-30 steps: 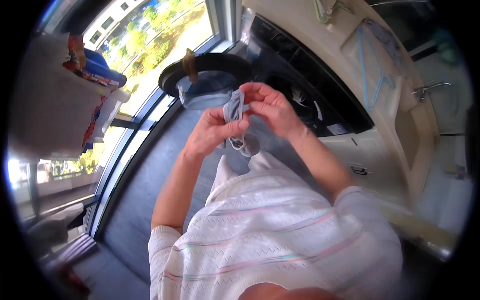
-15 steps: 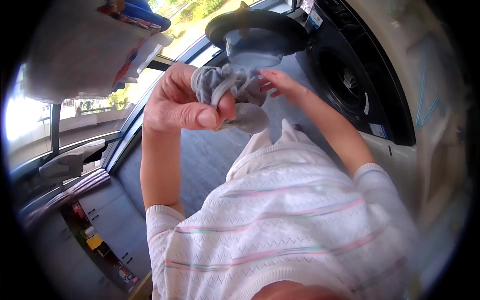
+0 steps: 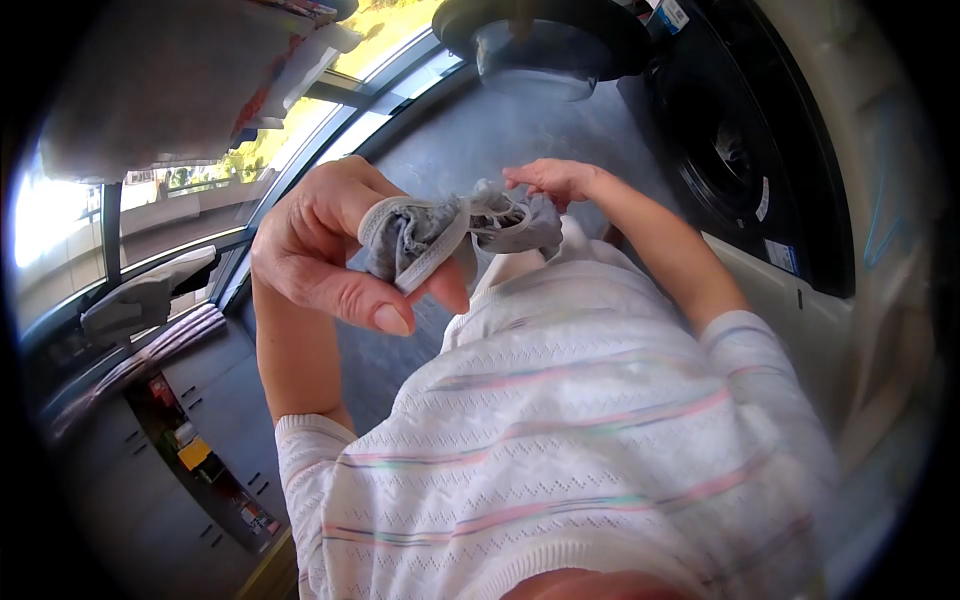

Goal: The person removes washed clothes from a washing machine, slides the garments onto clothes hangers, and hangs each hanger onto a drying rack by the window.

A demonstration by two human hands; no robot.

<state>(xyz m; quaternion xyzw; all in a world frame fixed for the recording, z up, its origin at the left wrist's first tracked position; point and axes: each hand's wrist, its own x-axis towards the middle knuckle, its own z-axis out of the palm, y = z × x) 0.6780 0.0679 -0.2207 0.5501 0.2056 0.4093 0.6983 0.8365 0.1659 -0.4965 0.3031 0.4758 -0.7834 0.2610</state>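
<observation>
A bunched grey cloth (image 3: 420, 240) with pale edging, perhaps a small garment, hangs from my left hand (image 3: 330, 245), whose fingers and thumb are wrapped around one end. The rest of the cloth stretches to the right, above my lap. My right hand (image 3: 562, 182) is beyond its far end, fingers partly curled; whether it touches the cloth cannot be made out.
A black front-loading washing machine (image 3: 800, 190) stands at the right, its round door (image 3: 545, 45) swung open at the top. Laundry (image 3: 170, 90) hangs by the windows at the upper left. Cabinets (image 3: 215, 380) with shelves are at the lower left.
Both hands were together on the cloth near the door. My left hand has since come closer to the camera and left with it, while my right hand has moved away. The view has turned.
</observation>
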